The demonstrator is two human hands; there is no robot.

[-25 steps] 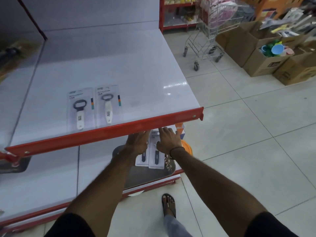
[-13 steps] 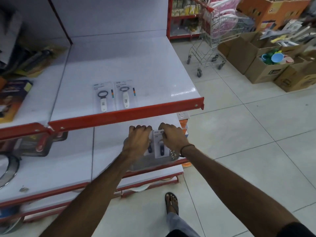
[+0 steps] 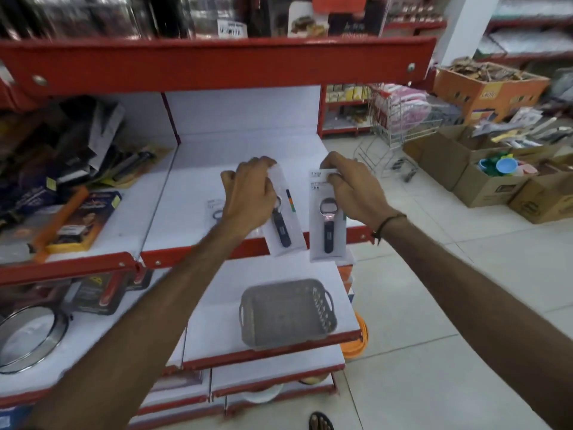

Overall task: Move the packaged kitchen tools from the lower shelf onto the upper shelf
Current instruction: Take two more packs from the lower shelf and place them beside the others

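My left hand [image 3: 248, 197] grips the top of a packaged bottle opener [image 3: 283, 226] with a dark handle, tilted over the front edge of the upper shelf [image 3: 248, 150]. A second packaged opener [image 3: 327, 225] hangs upright from my right hand [image 3: 350, 187], which pinches its top. Both packs are in the air above the shelf's red front rail [image 3: 201, 254]. Another pack [image 3: 215, 209] lies on the upper shelf, mostly hidden behind my left hand. A grey basket [image 3: 285, 311] sits on the lower shelf [image 3: 217, 321] below.
Boxed goods [image 3: 80, 221] crowd the shelf section to the left. A metal pan [image 3: 28, 336] lies lower left. A red shelf [image 3: 217, 60] hangs overhead. A shopping trolley [image 3: 400, 125] and cardboard boxes [image 3: 483, 178] stand on the tiled floor to the right.
Both hands lifted the two packs out of the grey basket on the lower shelf and raised them above the upper shelf's front edge, separating them. The camera view rose.
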